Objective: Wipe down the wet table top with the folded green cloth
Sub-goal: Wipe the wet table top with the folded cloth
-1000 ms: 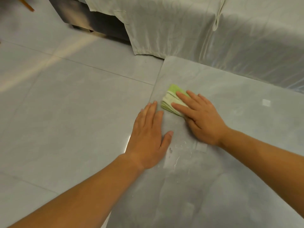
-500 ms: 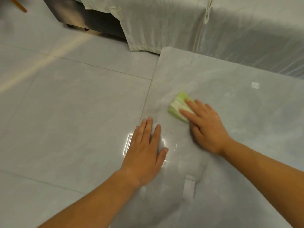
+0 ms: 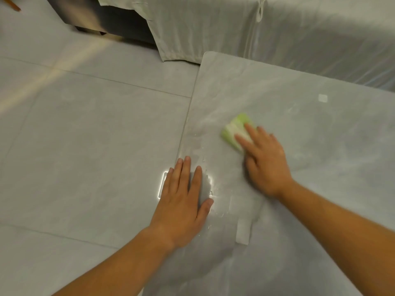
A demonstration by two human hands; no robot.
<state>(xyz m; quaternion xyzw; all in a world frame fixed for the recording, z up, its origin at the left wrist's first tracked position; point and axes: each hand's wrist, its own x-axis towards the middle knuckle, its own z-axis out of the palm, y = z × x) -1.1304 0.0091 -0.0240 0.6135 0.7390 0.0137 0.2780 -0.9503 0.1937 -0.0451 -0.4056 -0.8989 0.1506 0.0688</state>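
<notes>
The folded green cloth (image 3: 234, 128) lies flat on the grey table top (image 3: 310, 129), a little in from the table's left edge. My right hand (image 3: 265, 159) presses down on the cloth's near half, fingers stretched over it. My left hand (image 3: 184, 197) rests flat with spread fingers on the table's left edge, holding nothing. Water droplets and streaks (image 3: 203, 150) glisten between the two hands.
A pale grey tiled floor (image 3: 85, 135) spreads to the left of the table. A sofa draped in a light cloth cover (image 3: 245, 33) stands right behind the table's far edge. A dark piece of furniture (image 3: 89, 16) stands at the back left.
My right hand has slid the cloth to the right, away from the table's left edge. My left hand has stayed flat on that edge, drawing slightly back toward me.
</notes>
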